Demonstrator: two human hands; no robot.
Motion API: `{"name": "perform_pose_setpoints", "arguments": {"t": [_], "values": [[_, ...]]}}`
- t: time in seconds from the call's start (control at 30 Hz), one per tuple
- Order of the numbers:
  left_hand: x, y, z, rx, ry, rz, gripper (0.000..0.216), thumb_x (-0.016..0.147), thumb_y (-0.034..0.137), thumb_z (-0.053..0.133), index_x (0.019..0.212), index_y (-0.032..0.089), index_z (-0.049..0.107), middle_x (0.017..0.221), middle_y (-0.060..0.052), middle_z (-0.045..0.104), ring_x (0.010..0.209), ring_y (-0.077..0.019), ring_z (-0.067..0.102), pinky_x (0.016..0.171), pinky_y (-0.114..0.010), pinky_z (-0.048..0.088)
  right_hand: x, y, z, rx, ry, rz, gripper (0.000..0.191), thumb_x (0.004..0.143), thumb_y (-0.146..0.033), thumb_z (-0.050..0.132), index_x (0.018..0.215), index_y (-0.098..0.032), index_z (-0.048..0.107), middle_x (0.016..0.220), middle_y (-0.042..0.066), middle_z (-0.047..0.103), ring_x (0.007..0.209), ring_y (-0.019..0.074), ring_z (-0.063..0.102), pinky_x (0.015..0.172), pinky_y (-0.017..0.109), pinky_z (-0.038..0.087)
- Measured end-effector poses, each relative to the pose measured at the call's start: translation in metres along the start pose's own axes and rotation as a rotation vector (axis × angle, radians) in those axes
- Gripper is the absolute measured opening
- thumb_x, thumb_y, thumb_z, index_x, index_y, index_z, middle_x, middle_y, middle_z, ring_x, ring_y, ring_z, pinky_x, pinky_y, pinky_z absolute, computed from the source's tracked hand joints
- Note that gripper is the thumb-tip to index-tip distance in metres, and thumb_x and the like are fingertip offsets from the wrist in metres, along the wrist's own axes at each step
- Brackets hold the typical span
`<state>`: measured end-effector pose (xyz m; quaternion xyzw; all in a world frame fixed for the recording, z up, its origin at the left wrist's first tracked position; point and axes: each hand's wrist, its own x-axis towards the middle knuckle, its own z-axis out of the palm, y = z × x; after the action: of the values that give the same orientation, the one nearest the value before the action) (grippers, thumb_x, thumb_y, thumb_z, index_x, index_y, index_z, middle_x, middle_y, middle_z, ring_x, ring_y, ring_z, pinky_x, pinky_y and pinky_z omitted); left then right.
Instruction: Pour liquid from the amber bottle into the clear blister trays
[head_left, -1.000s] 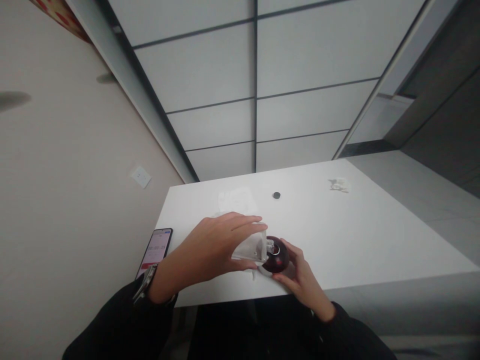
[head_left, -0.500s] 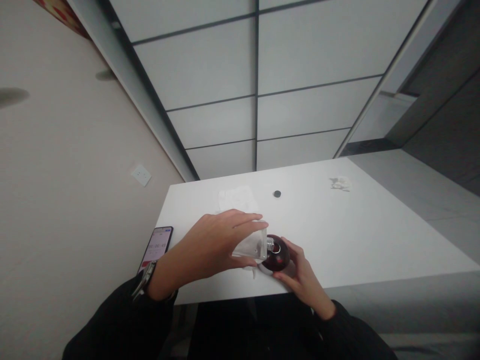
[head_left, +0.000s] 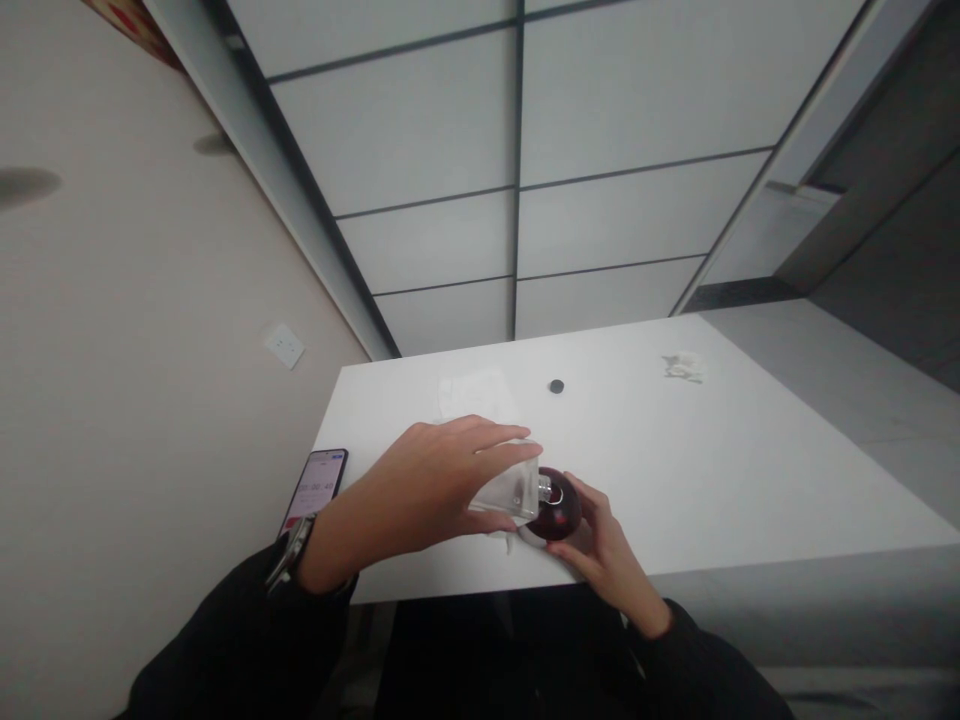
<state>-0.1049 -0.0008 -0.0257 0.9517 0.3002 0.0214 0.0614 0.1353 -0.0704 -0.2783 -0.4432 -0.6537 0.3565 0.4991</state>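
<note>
Clear bottle [head_left: 504, 488] lies tipped on its side in the left hand [head_left: 427, 485], neck against the top of a round dark red bottle [head_left: 556, 516] near the front edge of the white table [head_left: 720, 470]. Fingers lie over its upper face and the thumb under it, pressed on the flat sides. The right hand [head_left: 609, 552] cups the red bottle from the near side, fingertips curled round it. Both look like glass: stiff, smooth, probably slippery and breakable, so the flat faces of the clear one and the wide belly of the red one seem the safest holds. The clear bottle looks light, likely nearly empty. A phone [head_left: 313, 488] lies at the table's left edge, a small black cap [head_left: 556, 386] and a crumpled scrap [head_left: 682, 366] farther back.
</note>
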Motion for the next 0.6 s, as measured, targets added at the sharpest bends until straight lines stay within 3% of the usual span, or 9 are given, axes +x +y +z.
{"name": "perform_pose_setpoints", "arguments": {"t": [0.6], "values": [[0.0022,0.0031,-0.0062,0.04,-0.033,0.009,0.064,0.089,0.046,0.084,0.145,0.028,0.058,0.15,-0.005,0.066,0.13,-0.0273,0.066,0.089,-0.035,0.059,0.001,-0.0028,-0.001,-0.014,0.0,-0.014,0.077,0.092,-0.05,0.078,0.157,-0.03,0.041,0.154,0.018,0.058,0.139,0.0381,0.061,0.114,0.064,0.05]]}}
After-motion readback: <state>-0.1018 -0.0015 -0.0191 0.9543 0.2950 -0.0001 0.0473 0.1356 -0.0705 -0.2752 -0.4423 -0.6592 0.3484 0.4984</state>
